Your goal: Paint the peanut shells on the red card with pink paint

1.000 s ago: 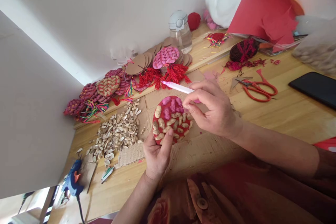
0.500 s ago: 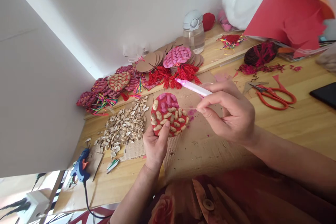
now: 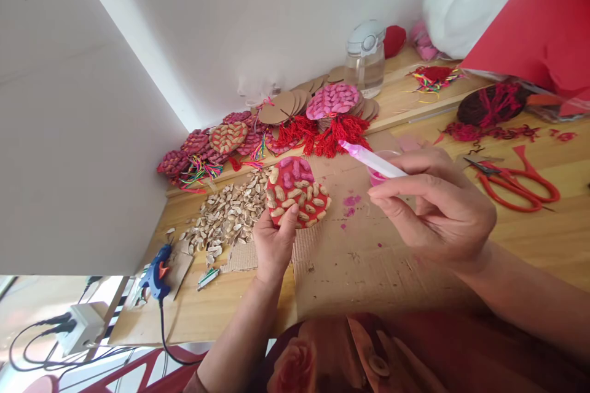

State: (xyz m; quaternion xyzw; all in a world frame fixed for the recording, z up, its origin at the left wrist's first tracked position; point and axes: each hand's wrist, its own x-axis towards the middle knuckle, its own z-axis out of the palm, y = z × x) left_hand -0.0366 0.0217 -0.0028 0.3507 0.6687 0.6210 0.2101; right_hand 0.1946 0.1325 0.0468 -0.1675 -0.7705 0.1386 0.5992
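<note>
My left hand (image 3: pixel 275 239) grips the lower edge of a round red disc (image 3: pixel 296 195), thumb on its face. Peanut shells are stuck over the disc; a few at the top are painted pink and the others are tan. My right hand (image 3: pixel 433 209) pinches a slim white stick (image 3: pixel 375 161), perhaps a paintbrush, with its pink-stained tip pointing up and left, apart from the disc. Behind that hand, partly hidden, stands a small clear cup (image 3: pixel 378 178) with pink paint. Pink spots mark the cardboard sheet (image 3: pixel 341 270) under my hands.
Loose peanut shells (image 3: pixel 235 212) lie left of the disc. A blue glue gun (image 3: pixel 158 273) and a box cutter (image 3: pixel 208 278) are at the left. Finished discs with tassels (image 3: pixel 334 101) and a water bottle (image 3: pixel 365 61) line the back. Orange-handled scissors (image 3: pixel 519 184) lie right.
My right hand with the white stick has drawn away rightward from the disc. The thin strand that ran between its fingertips and the disc no longer shows. The view has shifted slightly.
</note>
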